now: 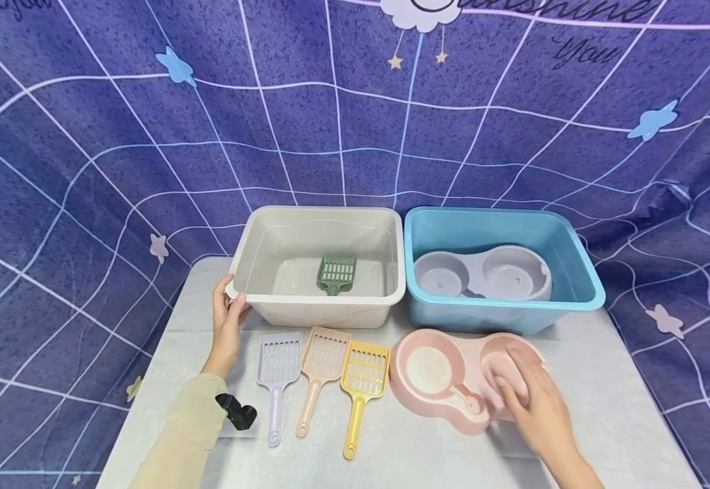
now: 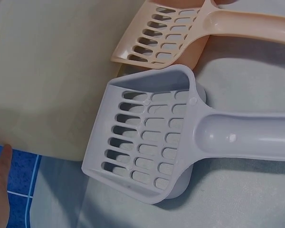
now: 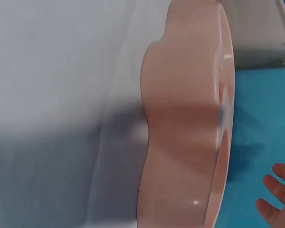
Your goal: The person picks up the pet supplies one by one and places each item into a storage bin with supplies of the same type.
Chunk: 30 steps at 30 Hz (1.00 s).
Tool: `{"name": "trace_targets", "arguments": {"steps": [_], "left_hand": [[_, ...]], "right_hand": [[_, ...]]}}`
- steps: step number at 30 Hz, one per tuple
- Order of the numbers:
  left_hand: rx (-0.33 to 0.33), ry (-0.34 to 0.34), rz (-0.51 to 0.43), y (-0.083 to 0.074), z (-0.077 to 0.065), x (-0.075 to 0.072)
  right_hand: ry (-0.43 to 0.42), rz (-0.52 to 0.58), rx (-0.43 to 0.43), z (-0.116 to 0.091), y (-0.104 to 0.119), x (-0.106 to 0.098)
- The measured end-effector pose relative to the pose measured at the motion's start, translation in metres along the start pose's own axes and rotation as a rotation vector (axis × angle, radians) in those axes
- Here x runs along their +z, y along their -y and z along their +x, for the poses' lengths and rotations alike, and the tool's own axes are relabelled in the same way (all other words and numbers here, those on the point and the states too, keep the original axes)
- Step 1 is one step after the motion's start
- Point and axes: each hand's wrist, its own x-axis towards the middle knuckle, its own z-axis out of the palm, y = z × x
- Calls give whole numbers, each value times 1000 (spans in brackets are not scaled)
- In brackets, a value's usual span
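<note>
The beige bin [image 1: 324, 312] was the largest thing being handled at the far end of my feed: a deep tub with rounded corners and an outturned rim, standing toward the back of the desk [image 1: 611, 394], just beside the blue bin [image 1: 477, 318]. The left hand [image 1: 228, 333] gripped its front left corner, thumb on the rim and fingers bent against the outer side. The smaller pink double bowl [image 1: 472, 367] sat on the desk in front of the blue bin. It was smooth and pale, with two round hollows, a short channel leading from the left one to a small dip, and a side wall that curved in and out. The right hand [image 1: 535, 394] was over its right hollow, fingers loosely spread and holding nothing; my right wrist view showed the fingertips apart from the rim.

Counting down by size, I had two bins, two double bowls and four scoops. The grey double bowl [image 1: 477, 272] lay inside the blue bin. Three scoops were on the desk before the beige bin, slotted heads toward it: the lavender scoop [image 1: 276, 390], the peach scoop [image 1: 315, 384] and the yellow scoop [image 1: 361, 388]. The green scoop [image 1: 335, 283] lay inside the beige bin, its handle partly hidden.
</note>
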Motion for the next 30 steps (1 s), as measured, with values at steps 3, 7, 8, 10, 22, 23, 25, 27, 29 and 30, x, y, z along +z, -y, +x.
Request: {"name": "trace_targets", "arguments": {"steps": [3, 7, 8, 10, 22, 23, 25, 27, 29, 30], "left_hand": [[-1, -5, -4, -1, 0, 1], [-5, -13, -6, -1, 1, 1], [-5, -14, -6, -1, 1, 1], [-5, -16, -2, 0, 1, 1], [1, -31, 11, 0, 0, 2], [0, -32, 10, 1, 0, 1], [-2, -32, 8, 1, 1, 1], [-3, -32, 7, 3, 2, 0], [-4, -30, 7, 4, 3, -1], [-6, -29, 8, 5, 3, -1]], "right_hand": [[1, 3, 12, -1, 6, 5], [15, 14, 28, -2, 13, 11], [19, 19, 32, -3, 15, 13], [27, 29, 34, -3, 20, 16], [45, 124, -7, -3, 48, 37], [44, 130, -5, -4, 50, 39], [46, 142, 2, -5, 54, 43], [59, 151, 13, -7, 58, 47], [75, 156, 21, -9, 62, 51], [84, 159, 24, -10, 64, 52]]}}
